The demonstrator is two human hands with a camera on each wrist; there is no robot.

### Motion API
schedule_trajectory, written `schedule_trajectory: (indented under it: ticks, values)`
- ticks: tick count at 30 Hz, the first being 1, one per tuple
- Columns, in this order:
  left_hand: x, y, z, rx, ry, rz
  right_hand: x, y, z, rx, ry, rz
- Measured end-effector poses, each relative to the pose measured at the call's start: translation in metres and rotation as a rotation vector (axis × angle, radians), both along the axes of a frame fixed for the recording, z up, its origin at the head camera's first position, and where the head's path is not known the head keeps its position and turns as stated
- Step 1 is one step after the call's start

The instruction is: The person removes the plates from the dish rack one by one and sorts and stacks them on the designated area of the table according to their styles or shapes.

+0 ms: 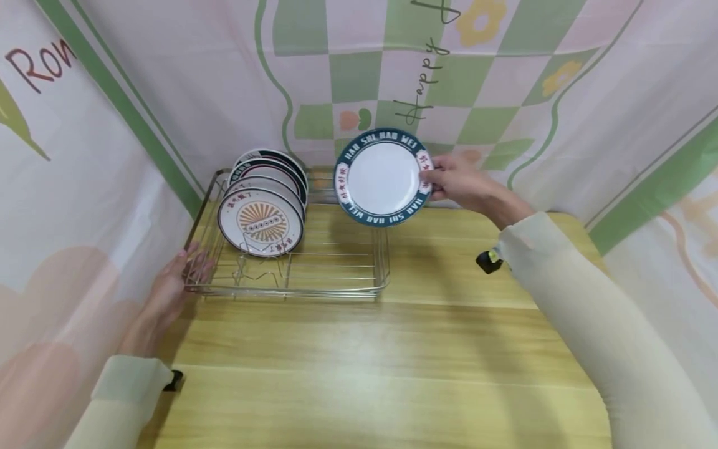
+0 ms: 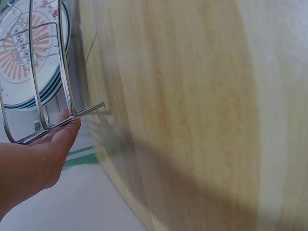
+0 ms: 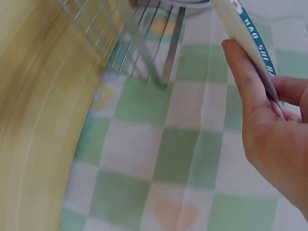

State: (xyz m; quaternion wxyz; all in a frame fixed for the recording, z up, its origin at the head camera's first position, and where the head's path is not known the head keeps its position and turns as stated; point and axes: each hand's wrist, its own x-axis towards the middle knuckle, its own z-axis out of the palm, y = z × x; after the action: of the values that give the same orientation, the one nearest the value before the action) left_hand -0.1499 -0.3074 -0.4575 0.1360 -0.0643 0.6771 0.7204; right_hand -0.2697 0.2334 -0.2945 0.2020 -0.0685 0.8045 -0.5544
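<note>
My right hand [image 1: 457, 182] pinches the right rim of a white plate [image 1: 384, 181] with a dark teal lettered border, thumb on its face and fingers behind. This plate is held up over the right part of a wire dish rack [image 1: 331, 290]. In the right wrist view the plate [image 3: 255, 41] appears nearly edge-on between thumb and fingers. At the rack's left end, my left hand [image 1: 174, 280] grips the side wires. Its fingers show against the metal wire [image 2: 72, 117] in the left wrist view. Several patterned plates [image 1: 260, 221] stand tilted in the rack's left part.
The rack stands on a light wooden table [image 1: 359, 368], near its back edge. Behind it hangs a green and white checked cloth [image 1: 471, 81] with printed lettering. Another printed cloth [image 1: 62, 206] borders the table's left side.
</note>
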Motion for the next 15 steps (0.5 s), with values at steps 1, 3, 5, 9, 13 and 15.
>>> schedule_trajectory:
  ticks: [1, 3, 5, 9, 13, 15]
  values:
    - [0.000, 0.000, 0.000, -0.001, 0.001, -0.001, 0.001, 0.007, -0.001, -0.008, -0.004, -0.010]
    - [0.001, 0.000, -0.001, -0.007, 0.004, -0.004, 0.003, 0.022, -0.004, -0.019, -0.009, -0.034]
    - [0.002, -0.001, -0.001, -0.009, 0.009, -0.008, 0.004, 0.035, -0.007, -0.038, -0.021, -0.066]
    - [0.002, -0.001, -0.001, -0.030, 0.021, -0.017, 0.005, 0.060, -0.015, -0.093, -0.060, -0.135]
    - [0.001, 0.000, -0.001, -0.023, 0.015, -0.009, 0.005, 0.079, -0.027, -0.139, -0.104, -0.197]
    - [0.001, 0.000, -0.001, -0.013, 0.010, -0.005, 0.005, 0.088, -0.034, -0.154, -0.130, -0.228]
